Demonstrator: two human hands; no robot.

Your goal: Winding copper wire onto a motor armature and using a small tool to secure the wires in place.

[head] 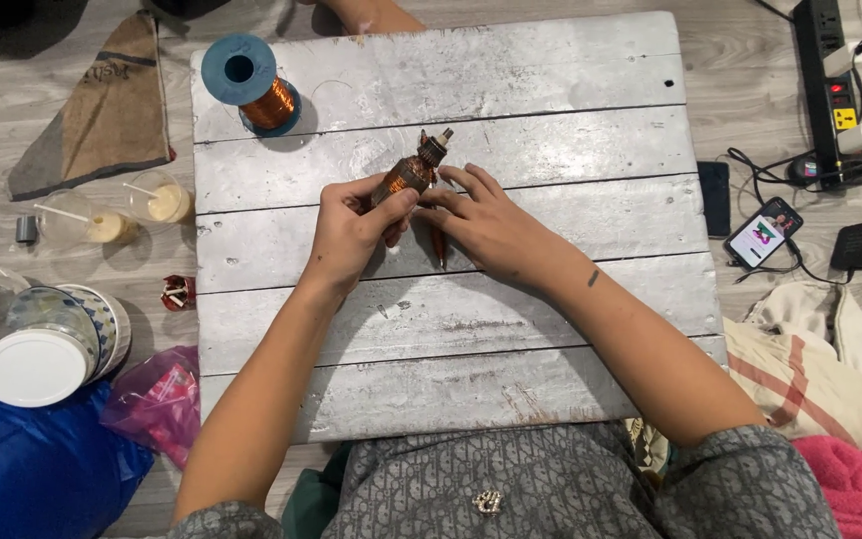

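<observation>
Forearms reach forward from the bottom edge, converging over the white plank board [551, 329]. The left hand [346, 240] curls around a small copper-wound armature [409, 175], thumb and fingers pinching its lower body so it tilts up and away, just above the middle of the board. The right hand [486, 225] lies palm down beside it, fingers spread, fingertips touching the armature. Farther off stands a blue spool of copper wire [251, 85].

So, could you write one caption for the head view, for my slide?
Two hands, left hand and right hand, hold a copper-wound motor part over a grey wooden board.
</observation>
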